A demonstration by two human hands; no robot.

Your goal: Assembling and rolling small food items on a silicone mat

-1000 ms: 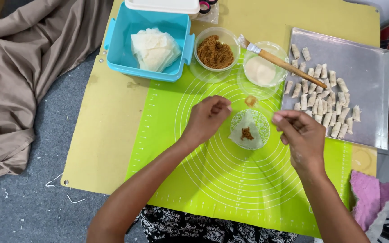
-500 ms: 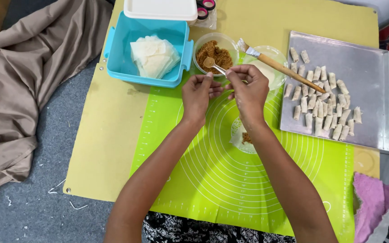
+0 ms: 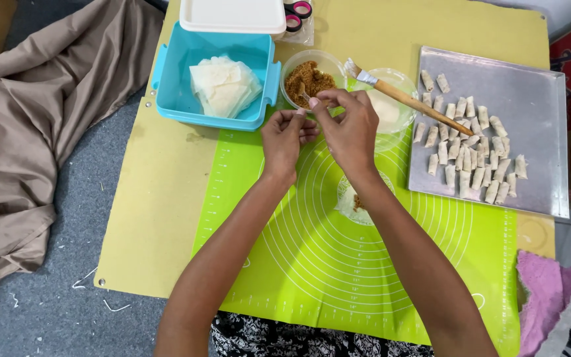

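Note:
My right hand (image 3: 351,129) pinches the handle of a small spoon (image 3: 304,94) whose tip dips into a clear bowl of brown crumbly filling (image 3: 308,78). My left hand (image 3: 285,135) is right beside it, fingers curled with their tips close to the right hand's, and I see nothing in it. On the green silicone mat (image 3: 312,251) lies a round thin wrapper (image 3: 346,198) with a little filling on it, partly hidden under my right forearm.
A blue tub of stacked white wrappers (image 3: 223,82) sits at the back left, its white lid (image 3: 232,14) behind it. A brush (image 3: 408,99) rests across a clear bowl (image 3: 391,106). A metal tray (image 3: 536,132) at the right holds several small rolls. A pink cloth (image 3: 543,297) lies at the front right, brown fabric (image 3: 28,132) at the left.
Both hands rose from beside the wrapper on the mat up to the filling bowl, and the right hand now grips the spoon there.

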